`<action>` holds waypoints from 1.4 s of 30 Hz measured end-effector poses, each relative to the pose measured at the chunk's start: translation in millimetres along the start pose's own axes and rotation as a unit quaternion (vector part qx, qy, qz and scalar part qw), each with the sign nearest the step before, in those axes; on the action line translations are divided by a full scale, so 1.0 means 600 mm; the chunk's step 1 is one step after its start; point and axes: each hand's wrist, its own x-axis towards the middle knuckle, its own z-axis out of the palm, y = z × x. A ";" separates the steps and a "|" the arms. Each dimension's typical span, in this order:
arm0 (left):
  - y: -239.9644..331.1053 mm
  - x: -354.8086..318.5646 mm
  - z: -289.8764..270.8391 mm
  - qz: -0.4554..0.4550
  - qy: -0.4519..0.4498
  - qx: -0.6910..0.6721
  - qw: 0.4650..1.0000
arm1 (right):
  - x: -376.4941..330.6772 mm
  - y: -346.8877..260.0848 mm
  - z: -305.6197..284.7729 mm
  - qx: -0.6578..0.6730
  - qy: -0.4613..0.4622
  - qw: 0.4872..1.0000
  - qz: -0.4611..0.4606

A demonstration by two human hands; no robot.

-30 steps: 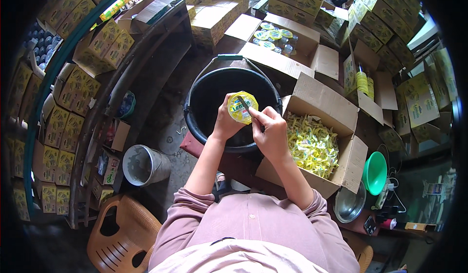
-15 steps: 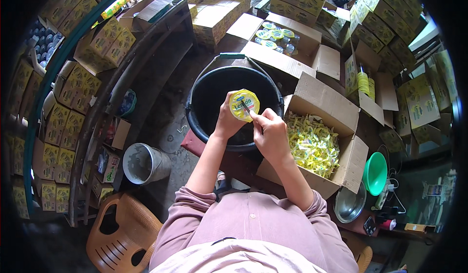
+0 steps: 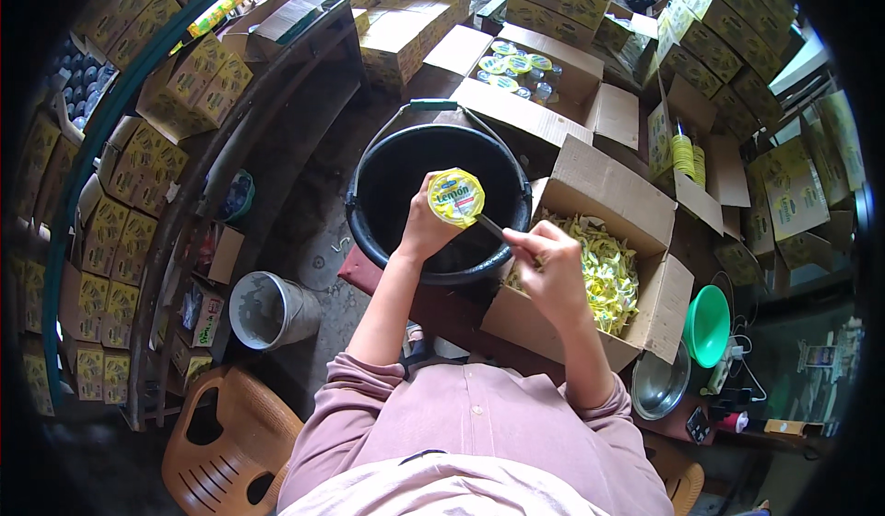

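One cup [image 3: 456,201] is held up over the big black bucket [image 3: 369,167]. The left hand [image 3: 428,225] wraps around its side, and that leaves the yellow lid [image 3: 454,190] bare and facing up, easy to see. The right hand [image 3: 554,262] pinches a thin, dark blade [image 3: 491,228] with its fingers curled in. The tip is by the lid's edge; I cannot tell if it touches. The bucket may be under the cup so that anything that drops lands inside. A box [image 3: 613,189] of yellow strips [image 3: 607,276] sits just right of the bucket, perhaps so the right hand can reach it.
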 end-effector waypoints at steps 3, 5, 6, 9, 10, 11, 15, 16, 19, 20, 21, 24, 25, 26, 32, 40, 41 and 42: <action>0.004 0.003 -0.002 0.021 -0.030 -0.028 0.999 | 0.028 0.021 -0.036 -0.068 0.034 0.992 -0.104; 0.005 0.005 -0.001 0.066 -0.094 -0.082 0.990 | 0.058 0.051 -0.041 -0.074 0.036 0.971 -0.223; 0.008 0.002 0.000 0.040 -0.111 -0.102 0.988 | 0.069 0.060 -0.045 -0.050 0.001 0.968 -0.247; 0.000 -0.002 -0.004 0.035 -0.155 -0.149 0.976 | 0.094 0.060 -0.039 -0.015 -0.059 0.959 -0.276; 0.003 -0.001 -0.006 0.040 -0.160 -0.153 0.974 | 0.099 0.060 -0.036 -0.021 -0.082 0.958 -0.274; 0.005 -0.001 -0.005 0.039 -0.158 -0.154 0.975 | 0.104 0.063 -0.032 -0.022 -0.084 0.957 -0.275; 0.009 -0.001 -0.009 0.027 -0.151 -0.142 0.978 | 0.117 0.055 -0.017 -0.001 -0.139 0.953 -0.270; 0.009 -0.002 -0.008 0.032 -0.148 -0.132 0.980 | 0.118 0.054 -0.015 -0.005 -0.144 0.953 -0.267; 0.007 0.000 -0.008 0.030 -0.145 -0.126 0.981 | 0.123 0.051 -0.014 -0.009 -0.152 0.950 -0.273; 0.006 -0.001 -0.008 0.029 -0.143 -0.126 0.981 | 0.125 0.052 -0.015 -0.010 -0.158 0.951 -0.267; 0.006 -0.001 -0.008 0.028 -0.141 -0.124 0.982 | 0.126 0.054 -0.016 -0.012 -0.165 0.951 -0.261; 0.008 0.001 -0.009 0.026 -0.139 -0.118 0.983 | 0.126 0.055 -0.019 -0.014 -0.174 0.953 -0.249; 0.009 0.001 -0.009 0.023 -0.141 -0.116 0.983 | 0.126 0.056 -0.020 -0.014 -0.173 0.953 -0.248; 0.009 0.000 -0.008 0.023 -0.143 -0.116 0.983 | 0.125 0.057 -0.018 -0.009 -0.170 0.954 -0.248; 0.010 0.001 -0.007 0.011 -0.148 -0.125 0.981 | 0.123 0.057 -0.011 -0.020 -0.159 0.949 -0.272; 0.013 0.000 -0.005 0.028 -0.152 -0.104 0.983 | 0.133 0.062 -0.016 -0.057 -0.163 0.933 -0.315; 0.013 -0.001 -0.004 0.024 -0.155 -0.109 0.982 | 0.134 0.066 -0.018 -0.077 -0.172 0.931 -0.314; 0.013 -0.001 -0.003 0.020 -0.158 -0.114 0.981 | 0.133 0.068 -0.019 -0.077 -0.170 0.931 -0.315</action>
